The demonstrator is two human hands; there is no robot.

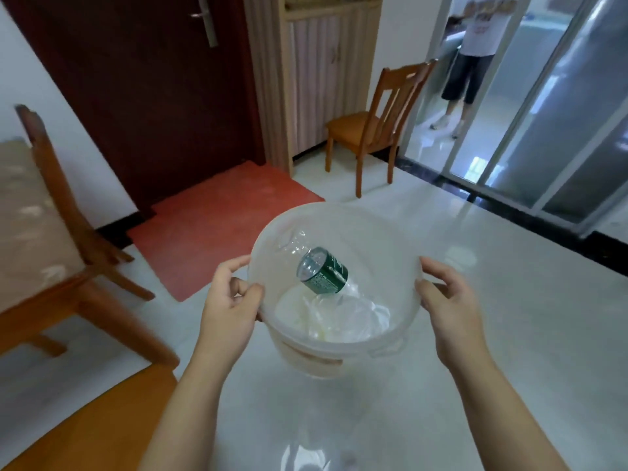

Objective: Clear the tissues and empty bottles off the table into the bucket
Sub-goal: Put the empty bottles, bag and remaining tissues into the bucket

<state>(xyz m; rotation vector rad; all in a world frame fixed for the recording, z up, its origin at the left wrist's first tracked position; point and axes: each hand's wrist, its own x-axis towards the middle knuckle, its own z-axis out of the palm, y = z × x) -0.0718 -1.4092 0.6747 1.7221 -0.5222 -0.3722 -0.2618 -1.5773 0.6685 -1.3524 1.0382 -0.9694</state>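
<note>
I hold a translucent white bucket in front of me with both hands. My left hand grips its left rim, thumb inside and fingers outside. My right hand grips the right rim, which sits between its thumb and fingers. Inside the bucket, a clear empty bottle with a green label leans neck-up against the far wall. Under it lie crumpled white tissues. Something clear and blurred shows at the bottom edge; I cannot tell what it is.
A wooden chair stands ahead by the sliding glass door, with a person behind it. Another wooden chair is at my left beside a cloth-covered surface. A red mat lies before the dark door. An orange wooden surface lies at lower left.
</note>
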